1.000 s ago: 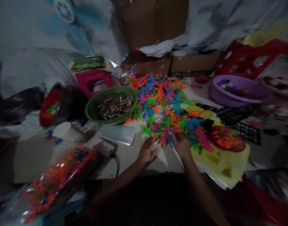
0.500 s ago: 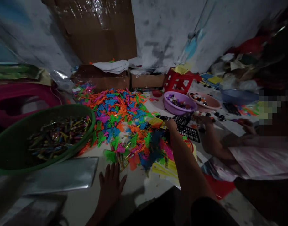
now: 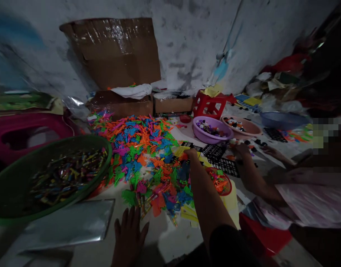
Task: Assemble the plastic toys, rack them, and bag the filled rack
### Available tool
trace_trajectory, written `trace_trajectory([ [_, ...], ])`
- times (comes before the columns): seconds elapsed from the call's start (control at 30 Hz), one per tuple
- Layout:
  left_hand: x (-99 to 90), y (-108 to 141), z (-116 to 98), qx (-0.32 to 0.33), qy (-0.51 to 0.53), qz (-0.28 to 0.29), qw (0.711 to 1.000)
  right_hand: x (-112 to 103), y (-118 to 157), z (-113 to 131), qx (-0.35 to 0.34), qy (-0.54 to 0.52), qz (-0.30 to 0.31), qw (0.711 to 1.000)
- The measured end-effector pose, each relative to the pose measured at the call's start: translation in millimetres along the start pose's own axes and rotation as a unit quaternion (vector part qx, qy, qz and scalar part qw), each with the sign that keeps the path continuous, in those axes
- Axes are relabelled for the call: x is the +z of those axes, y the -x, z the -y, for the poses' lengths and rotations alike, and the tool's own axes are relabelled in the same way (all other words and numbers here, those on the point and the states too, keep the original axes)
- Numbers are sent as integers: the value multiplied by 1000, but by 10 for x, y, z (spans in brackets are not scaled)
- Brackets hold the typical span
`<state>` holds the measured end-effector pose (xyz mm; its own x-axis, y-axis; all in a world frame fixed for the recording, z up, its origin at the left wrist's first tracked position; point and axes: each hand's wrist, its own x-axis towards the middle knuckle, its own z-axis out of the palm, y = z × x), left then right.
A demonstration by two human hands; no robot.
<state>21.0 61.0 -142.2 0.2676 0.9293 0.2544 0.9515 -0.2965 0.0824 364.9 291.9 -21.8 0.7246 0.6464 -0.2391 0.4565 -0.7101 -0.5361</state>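
Head view: the person's left hand [image 3: 128, 233] rests on the pale tabletop [image 3: 177, 241], fingers spread wide, near a flat, grey, rectangular panel [image 3: 75, 222]. Just beyond that panel stands a round green plastic basin [image 3: 9, 187] of small multicoloured sticks. A loose heap of bright orange, blue, green and pink plastic pieces [image 3: 139, 137] lies ahead; at its right side the right hand [image 3: 190, 152] is curled, its grip impossible to tell, beside black plastic grids [image 3: 226, 166]. Farther back sits a round purple plastic basin [image 3: 206, 138].

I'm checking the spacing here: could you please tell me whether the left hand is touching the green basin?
Apart: the head view shows pale tabletop between the left hand and the green basin.
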Motion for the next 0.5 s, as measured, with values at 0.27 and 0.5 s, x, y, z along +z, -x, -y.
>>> trace_trajectory([
  [0.27, -20, 6, -8, 0, 20, -40, 999, -493, 267, 58, -119, -202, -133, 963],
  [0.5, -196, -20, -37, -27, 170, -77, 982, -763, 1237, 117, -410, -264, -132, 863],
])
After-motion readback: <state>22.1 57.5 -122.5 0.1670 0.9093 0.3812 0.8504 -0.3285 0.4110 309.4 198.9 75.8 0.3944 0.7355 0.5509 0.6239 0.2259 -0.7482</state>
